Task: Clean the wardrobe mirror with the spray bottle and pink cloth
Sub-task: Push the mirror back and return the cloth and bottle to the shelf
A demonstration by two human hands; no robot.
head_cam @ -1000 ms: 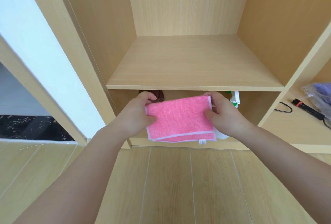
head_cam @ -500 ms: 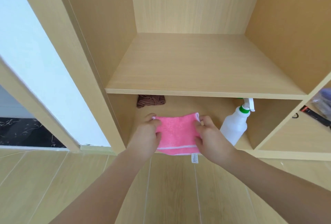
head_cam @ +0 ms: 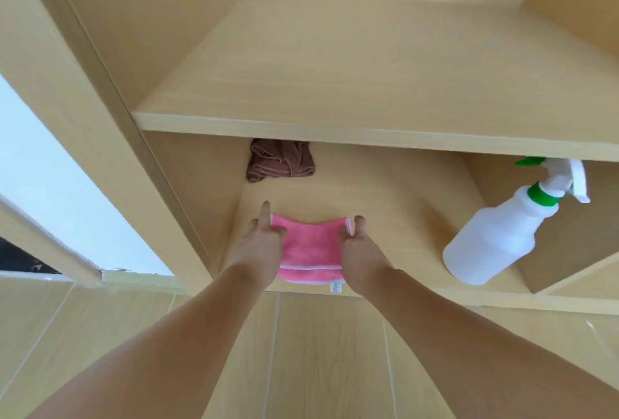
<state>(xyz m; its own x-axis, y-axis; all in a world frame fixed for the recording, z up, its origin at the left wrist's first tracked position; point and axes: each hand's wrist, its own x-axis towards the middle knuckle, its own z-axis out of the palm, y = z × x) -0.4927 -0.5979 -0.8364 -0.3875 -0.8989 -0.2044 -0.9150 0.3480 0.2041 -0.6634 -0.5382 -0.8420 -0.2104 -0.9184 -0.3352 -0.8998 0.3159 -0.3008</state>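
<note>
The folded pink cloth [head_cam: 310, 251] with white trim lies on the bottom shelf [head_cam: 385, 224] of the wooden wardrobe, near its front edge. My left hand [head_cam: 264, 241] pinches the cloth's far left corner, index finger pointing forward. My right hand [head_cam: 356, 247] pinches its far right corner. A white spray bottle [head_cam: 495, 241] with a green collar and white trigger stands on the same shelf, well to the right of my hands. No mirror shows in this view.
A crumpled brown cloth [head_cam: 281, 162] sits at the back of the bottom shelf. A bare wooden shelf [head_cam: 368, 73] overhangs the hands. A wardrobe side panel [head_cam: 110, 90] rises at left, beside a white wall. Wood-look floor lies below.
Both hands have lowered the pink cloth onto the bottom shelf and pushed it further in. The camera has dropped and moved closer, so the bottle appears further right.
</note>
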